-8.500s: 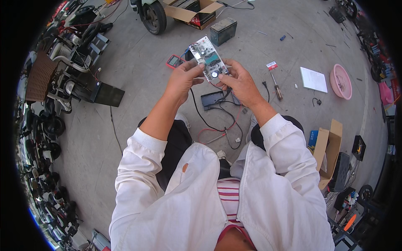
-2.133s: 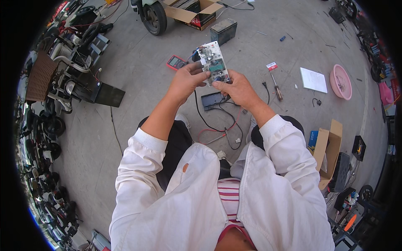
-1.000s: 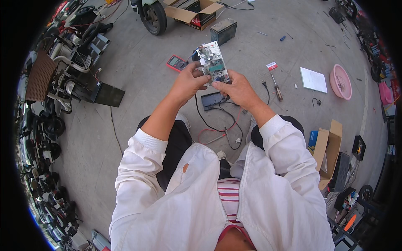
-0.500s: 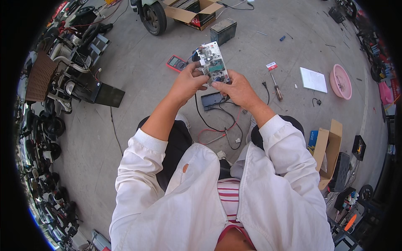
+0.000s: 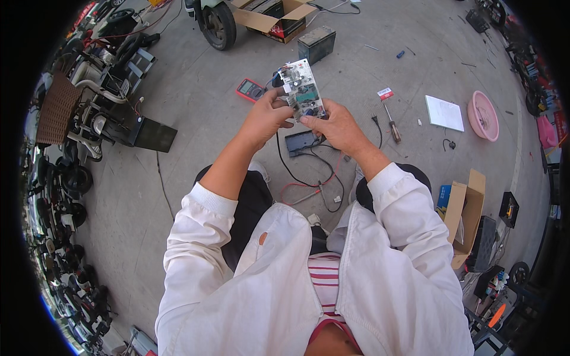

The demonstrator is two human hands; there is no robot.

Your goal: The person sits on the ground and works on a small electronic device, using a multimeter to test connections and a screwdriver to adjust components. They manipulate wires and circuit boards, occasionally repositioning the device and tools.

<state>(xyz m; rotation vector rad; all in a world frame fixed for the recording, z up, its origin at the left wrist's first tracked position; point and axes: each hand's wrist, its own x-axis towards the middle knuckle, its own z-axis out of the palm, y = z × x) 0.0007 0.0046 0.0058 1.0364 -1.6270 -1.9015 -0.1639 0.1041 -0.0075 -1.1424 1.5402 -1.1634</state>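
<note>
A circuit board [image 5: 306,89] crowded with small parts is held up in front of me, tilted, between both hands. My left hand [image 5: 273,113] is closed on its left edge, with the thumb toward the lower left corner. On the lower right corner my right hand [image 5: 335,126] grips it, thumb on top. Below the board a dark plastic case [image 5: 301,142] lies on the ground beside black cables. Red and black leads [image 5: 300,197] trail between my feet. Just past my left hand rests a red multimeter [image 5: 250,89]. The fingers behind the board are hidden.
Farther off stand a dark battery [image 5: 316,43] and an open cardboard box [image 5: 276,24]. To the right lie a screwdriver [image 5: 393,126], a power plug [image 5: 375,120], a white booklet [image 5: 444,113] and a pink basin [image 5: 483,116]. Another carton [image 5: 469,216] stands at right; parked scooters [image 5: 113,89] line the left.
My left thumb has shifted slightly at the board's lower left edge. The board and my right hand have stayed in place.
</note>
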